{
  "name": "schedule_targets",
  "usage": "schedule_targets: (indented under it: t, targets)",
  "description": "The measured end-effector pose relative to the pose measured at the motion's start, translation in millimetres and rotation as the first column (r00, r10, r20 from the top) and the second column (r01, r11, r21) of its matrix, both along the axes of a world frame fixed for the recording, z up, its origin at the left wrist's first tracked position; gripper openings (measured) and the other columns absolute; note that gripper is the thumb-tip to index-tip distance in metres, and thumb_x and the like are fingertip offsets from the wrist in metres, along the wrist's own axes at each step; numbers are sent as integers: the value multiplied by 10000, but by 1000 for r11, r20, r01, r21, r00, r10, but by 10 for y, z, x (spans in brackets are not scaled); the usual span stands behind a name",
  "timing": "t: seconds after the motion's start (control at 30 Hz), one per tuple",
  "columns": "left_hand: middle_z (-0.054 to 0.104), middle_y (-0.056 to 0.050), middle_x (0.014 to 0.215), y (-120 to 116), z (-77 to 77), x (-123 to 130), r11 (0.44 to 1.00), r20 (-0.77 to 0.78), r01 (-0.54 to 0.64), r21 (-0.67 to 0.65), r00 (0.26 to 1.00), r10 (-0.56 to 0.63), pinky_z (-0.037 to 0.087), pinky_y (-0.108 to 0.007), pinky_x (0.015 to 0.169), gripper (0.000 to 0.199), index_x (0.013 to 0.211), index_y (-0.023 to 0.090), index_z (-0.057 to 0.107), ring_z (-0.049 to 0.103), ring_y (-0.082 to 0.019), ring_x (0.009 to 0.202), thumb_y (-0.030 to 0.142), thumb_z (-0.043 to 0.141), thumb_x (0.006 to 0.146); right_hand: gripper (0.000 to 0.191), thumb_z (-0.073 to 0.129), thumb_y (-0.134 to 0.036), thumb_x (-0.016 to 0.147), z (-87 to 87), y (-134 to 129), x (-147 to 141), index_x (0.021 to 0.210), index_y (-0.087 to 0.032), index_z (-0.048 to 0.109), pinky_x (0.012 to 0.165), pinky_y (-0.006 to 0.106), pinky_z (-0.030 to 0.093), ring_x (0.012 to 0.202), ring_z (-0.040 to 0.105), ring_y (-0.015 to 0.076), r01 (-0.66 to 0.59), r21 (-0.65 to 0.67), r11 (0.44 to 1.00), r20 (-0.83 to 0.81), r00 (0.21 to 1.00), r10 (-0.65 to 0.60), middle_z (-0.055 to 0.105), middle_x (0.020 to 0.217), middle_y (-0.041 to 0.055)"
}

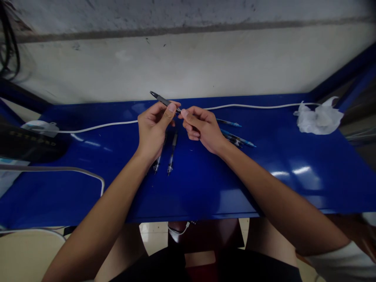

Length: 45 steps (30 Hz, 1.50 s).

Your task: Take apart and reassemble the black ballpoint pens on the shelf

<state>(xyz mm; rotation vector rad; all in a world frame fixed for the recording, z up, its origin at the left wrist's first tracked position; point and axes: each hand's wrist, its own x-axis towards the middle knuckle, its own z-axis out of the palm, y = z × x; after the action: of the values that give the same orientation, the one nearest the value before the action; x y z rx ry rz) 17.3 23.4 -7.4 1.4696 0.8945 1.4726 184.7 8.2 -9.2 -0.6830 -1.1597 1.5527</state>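
A dark pen (162, 100) is held tilted above the shelf, its tip pointing up and to the left. My left hand (155, 127) pinches it around the middle between thumb and fingers. At its lower right end, my right hand (202, 127) closes thumb and forefinger on the pen. Two clear-barrelled pens with dark grips lie below my left hand; the nearer-to-middle pen (172, 154) shows well, while the other pen (158, 161) is partly covered. Behind my right hand lie several blue-tipped pens (242, 140), partly hidden by it.
The blue shelf (199, 188) runs up to a pale wall (188, 66). Across its back stretches a white cable (249, 106). A crumpled white plastic bag (319, 117) sits at the right. On the left are a black object with lettering (29, 143) and a thicker cable (73, 169).
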Motion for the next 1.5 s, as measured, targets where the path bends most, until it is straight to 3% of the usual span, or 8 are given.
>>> schedule_targets:
  t: [0.27, 0.43, 0.57, 0.73, 0.83, 1.07, 1.27, 1.5]
  targets:
    - [816, -52, 1044, 11, -4, 5, 999, 2, -19, 41, 1000, 19, 559, -309, 676, 296, 945, 257, 830, 717, -171, 817, 551, 859, 939, 365, 831, -496, 985, 74, 36, 69, 862, -216, 633, 425, 212, 296, 457, 269, 59, -220, -242, 945, -177, 968, 180, 404, 593, -122]
    - [823, -66, 1092, -28, 2, 35, 998, 3, -3, 57, 1000, 3, 571, -319, 691, 343, 1004, 281, 854, 750, -215, 926, 612, 862, 913, 360, 843, -502, 964, 78, 75, 92, 833, -249, 623, 443, 239, 367, 487, 361, 101, -40, -228, 973, -169, 986, 1, 357, 574, -113]
    - [800, -102, 1225, -63, 56, 46, 998, 117, 51, 42, 992, -56, 585, -359, 713, 596, 1043, 285, 850, 749, -269, 1060, 836, 639, 957, 435, 785, -660, 963, 26, 162, 155, 856, -270, 625, 580, 268, 512, 663, 595, 149, 168, -116, 979, -101, 978, -180, 509, 654, -59]
    - [779, -104, 1048, -33, 129, -24, 1000, 128, -9, -1, 992, 9, 557, -394, 716, 691, 982, 251, 793, 726, -261, 1004, 879, 503, 997, 545, 627, -803, 995, -56, 245, 172, 863, -275, 593, 778, 349, 585, 945, 720, 211, 231, 86, 969, 75, 968, -238, 641, 790, 13]
    - [771, -90, 1002, -7, 133, -59, 1000, 106, -29, -13, 994, 30, 533, -413, 705, 693, 960, 261, 759, 722, -253, 983, 879, 451, 1018, 548, 615, -782, 1019, -63, 246, 169, 822, -281, 512, 735, 342, 561, 793, 655, 189, 197, 64, 978, 48, 979, -200, 554, 696, -24]
    - [734, -92, 938, -22, 124, -10, 999, 177, -7, -52, 984, 16, 475, -406, 654, 635, 875, 274, 775, 674, -225, 891, 852, 546, 1005, 659, 622, -742, 1023, -34, 185, 340, 689, -292, 276, 414, 278, 281, 461, 226, 125, 39, -298, 954, -339, 930, -144, 221, 525, -98]
    - [758, -71, 858, -26, 93, 0, 999, 36, -31, -9, 999, 32, 467, -426, 671, 655, 851, 290, 729, 734, -267, 990, 906, 538, 965, 643, 645, -689, 989, -35, 171, 412, 667, -288, 258, 397, 264, 229, 438, 176, 116, -69, -379, 923, -504, 852, -143, 164, 489, -103]
    - [768, -58, 838, -23, 90, -5, 999, 24, -44, 7, 999, 44, 475, -430, 668, 679, 823, 284, 721, 752, -264, 978, 929, 544, 942, 596, 593, -645, 1010, 0, 128, 392, 684, -288, 246, 397, 263, 254, 433, 178, 115, -38, -391, 920, -495, 851, -175, 191, 491, -103]
